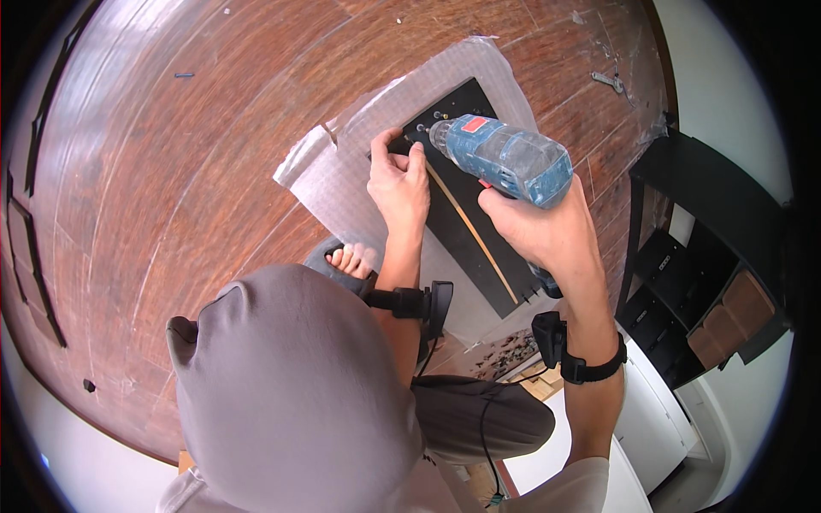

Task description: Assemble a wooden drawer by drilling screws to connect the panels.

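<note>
A blue cordless drill [509, 161] is gripped in my right hand [552, 227], its chuck pointing left toward the top end of a long black board [470, 201]. Small metal fittings [440, 115] stand up from that end, and one lies right by the drill's tip. My left hand [402, 184] is at the board's upper left corner, thumb and forefinger bent around its edge close to the drill tip. A light wooden-coloured strip [475, 235] runs lengthwise down the board. Small dark pins stick out at its near end.
White foam sheeting [342, 192] lies under the board on the brown wood floor [214, 162]. A small metal tool [609, 81] rests at the far right. Black furniture [710, 171] stands at the right. My bare foot [349, 259] is left of the board.
</note>
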### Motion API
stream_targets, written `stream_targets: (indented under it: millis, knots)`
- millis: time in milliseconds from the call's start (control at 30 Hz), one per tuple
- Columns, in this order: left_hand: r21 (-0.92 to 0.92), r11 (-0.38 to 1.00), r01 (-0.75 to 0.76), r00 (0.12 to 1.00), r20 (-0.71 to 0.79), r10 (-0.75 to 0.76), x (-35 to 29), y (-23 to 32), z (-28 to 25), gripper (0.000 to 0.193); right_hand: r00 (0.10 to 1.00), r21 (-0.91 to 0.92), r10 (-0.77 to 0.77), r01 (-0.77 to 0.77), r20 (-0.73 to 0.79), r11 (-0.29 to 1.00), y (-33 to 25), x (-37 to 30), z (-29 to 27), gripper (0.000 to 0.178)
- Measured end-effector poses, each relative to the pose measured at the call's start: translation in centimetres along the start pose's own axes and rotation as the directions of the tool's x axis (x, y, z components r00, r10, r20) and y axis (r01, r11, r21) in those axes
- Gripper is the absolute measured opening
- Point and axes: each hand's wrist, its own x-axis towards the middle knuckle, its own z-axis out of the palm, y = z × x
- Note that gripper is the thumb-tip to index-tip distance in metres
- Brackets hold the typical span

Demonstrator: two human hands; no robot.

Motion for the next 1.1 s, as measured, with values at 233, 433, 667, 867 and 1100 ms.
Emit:
stream_targets:
  millis: [233,433,667,867,1100]
  knots:
    - [0.235,0.968,-0.094,0.996,0.018,0.093,-0.7,0.4,0.2,0.030,0.999,0.008,0.019,-0.019,0.031,1.000,1.4,0.3,0.2,0.029]
    - [0.308,0.925,-0.222,0.974,0.019,0.227,-0.3,-0.6,0.2,0.027,1.000,-0.066,-0.004,0.005,0.009,0.998,0.9,0.0,-0.2,0.027]
    - [0.293,0.898,-0.328,0.942,0.024,0.336,0.0,-1.0,-0.2,0.028,0.996,0.157,-0.036,0.048,-0.078,0.986,3.5,-7.5,-6.9,0.023]
    - [0.383,0.832,-0.401,0.910,0.066,0.408,0.3,-1.1,-0.5,0.026,0.855,0.162,0.413,-0.380,-0.315,0.911,14.3,-22.6,-11.2,0.020]
    - [0.603,0.669,-0.434,0.900,0.323,0.293,1.0,-0.3,-1.8,0.032,0.583,0.584,0.739,-0.486,-0.339,0.651,26.9,-40.7,-6.8,0.018]
